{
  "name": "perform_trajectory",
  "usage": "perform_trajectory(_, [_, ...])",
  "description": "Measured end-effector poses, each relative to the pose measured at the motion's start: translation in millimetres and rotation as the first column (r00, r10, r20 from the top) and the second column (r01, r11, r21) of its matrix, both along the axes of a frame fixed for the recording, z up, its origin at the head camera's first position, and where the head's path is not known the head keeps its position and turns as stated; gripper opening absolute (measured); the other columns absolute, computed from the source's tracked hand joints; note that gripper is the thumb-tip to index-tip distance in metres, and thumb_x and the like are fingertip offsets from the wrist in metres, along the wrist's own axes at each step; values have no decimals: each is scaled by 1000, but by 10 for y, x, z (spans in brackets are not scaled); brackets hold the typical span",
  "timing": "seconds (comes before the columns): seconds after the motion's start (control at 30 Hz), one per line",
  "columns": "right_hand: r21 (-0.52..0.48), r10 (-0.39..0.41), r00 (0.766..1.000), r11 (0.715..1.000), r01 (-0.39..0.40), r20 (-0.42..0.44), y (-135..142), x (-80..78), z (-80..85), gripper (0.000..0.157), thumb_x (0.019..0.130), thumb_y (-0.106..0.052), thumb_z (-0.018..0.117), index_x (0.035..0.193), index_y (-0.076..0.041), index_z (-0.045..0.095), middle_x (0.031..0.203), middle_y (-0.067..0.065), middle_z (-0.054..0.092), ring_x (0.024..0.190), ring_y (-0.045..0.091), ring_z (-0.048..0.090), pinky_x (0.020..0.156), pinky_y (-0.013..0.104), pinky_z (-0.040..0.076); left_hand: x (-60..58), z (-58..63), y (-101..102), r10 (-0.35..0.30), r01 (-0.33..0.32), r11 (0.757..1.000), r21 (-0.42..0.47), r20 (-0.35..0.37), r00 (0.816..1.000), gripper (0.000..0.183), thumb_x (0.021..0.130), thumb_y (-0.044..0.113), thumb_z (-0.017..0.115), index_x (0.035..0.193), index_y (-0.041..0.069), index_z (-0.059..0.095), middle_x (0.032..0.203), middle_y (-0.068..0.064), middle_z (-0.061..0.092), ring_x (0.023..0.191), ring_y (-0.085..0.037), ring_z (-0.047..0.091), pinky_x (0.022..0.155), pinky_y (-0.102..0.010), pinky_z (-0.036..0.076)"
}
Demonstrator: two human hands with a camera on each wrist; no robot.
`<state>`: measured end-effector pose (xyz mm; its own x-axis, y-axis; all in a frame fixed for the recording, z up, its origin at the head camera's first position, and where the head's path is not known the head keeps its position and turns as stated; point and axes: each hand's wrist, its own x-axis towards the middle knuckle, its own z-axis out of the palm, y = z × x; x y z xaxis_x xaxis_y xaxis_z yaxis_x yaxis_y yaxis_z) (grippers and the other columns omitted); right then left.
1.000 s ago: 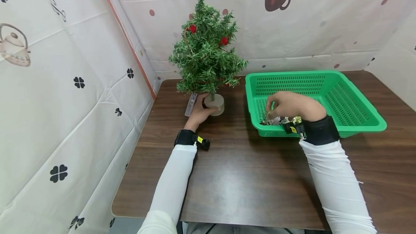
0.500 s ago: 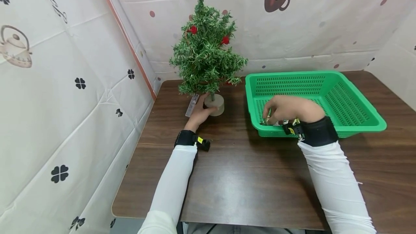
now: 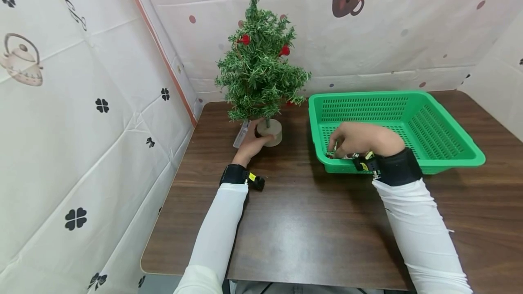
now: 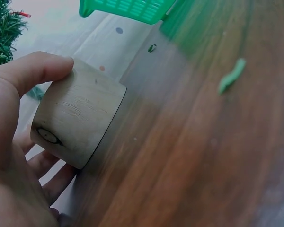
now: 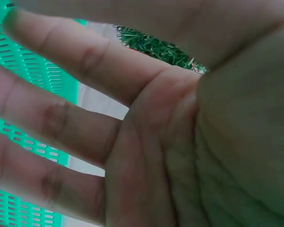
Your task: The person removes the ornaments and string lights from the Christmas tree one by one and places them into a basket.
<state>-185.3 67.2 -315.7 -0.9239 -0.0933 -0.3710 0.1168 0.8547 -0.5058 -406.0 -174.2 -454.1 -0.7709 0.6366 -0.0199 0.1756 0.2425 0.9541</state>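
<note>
An artificial Christmas tree (image 3: pixel 265 69) with red ornaments (image 3: pixel 244 39) stands at the table's back left. My left hand (image 3: pixel 252 142) grips its round wooden base (image 3: pixel 273 133). In the left wrist view the thumb lies on the base (image 4: pixel 80 113), with fingers around its other side. My right hand (image 3: pixel 365 139) reaches down into the front left part of a green plastic basket (image 3: pixel 453 160). Its fingertips are among small shiny ornaments (image 3: pixel 330 155), mostly hidden beneath the hand. In the right wrist view, fingers (image 5: pixel 85 56) extend over the basket mesh; I cannot tell whether they pinch anything.
A paper tag (image 3: pixel 241 134) lies beside the tree base. Small green scraps (image 4: pixel 232 75) show on the brown wooden table (image 3: pixel 302 221) in the left wrist view. A printed white sheet (image 3: pixel 408 44) covers the wall behind.
My right hand has shifted slightly left and lower in the basket, covering more of the ornaments. The tree has turned slightly, its red ornaments shifting right; the left hand still grips its base.
</note>
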Motion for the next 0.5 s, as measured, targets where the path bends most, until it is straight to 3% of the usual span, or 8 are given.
perform_trajectory(0.1, [50,-5,999,999,8,-50,-12,2,18,18,95,-19,68,108,-11,76,87,5,69,63,14,54,55,31,47,10,5,1,-11,11,1000,-5,38,999,80,95,35,72,159,26,25,165,-11,25,151,-33,31,120,-53,34])
perform_trajectory(0.23, [131,-36,977,989,65,-211,-70,30,95,21,98,-31,67,106,-14,77,101,3,72,76,16,61,67,34,50,5,1,11,-40,40,999,-2,101,994,89,95,38,72,162,27,14,168,-9,20,154,-30,26,123,-51,30])
perform_trajectory(0.4, [123,-88,899,980,155,-429,-257,78,211,21,98,-36,68,102,-17,76,89,0,70,70,16,58,64,34,47,-6,-6,35,-65,67,998,-13,122,990,103,96,36,71,165,25,-4,172,-8,9,158,-29,16,127,-49,23])
perform_trajectory(0.5, [103,-82,858,983,155,-507,-403,85,247,20,97,-37,70,98,-19,75,81,-2,67,64,16,55,61,33,44,-12,-7,43,-65,69,997,-31,105,992,103,95,36,71,165,23,-3,172,-9,8,159,-31,14,127,-51,23])
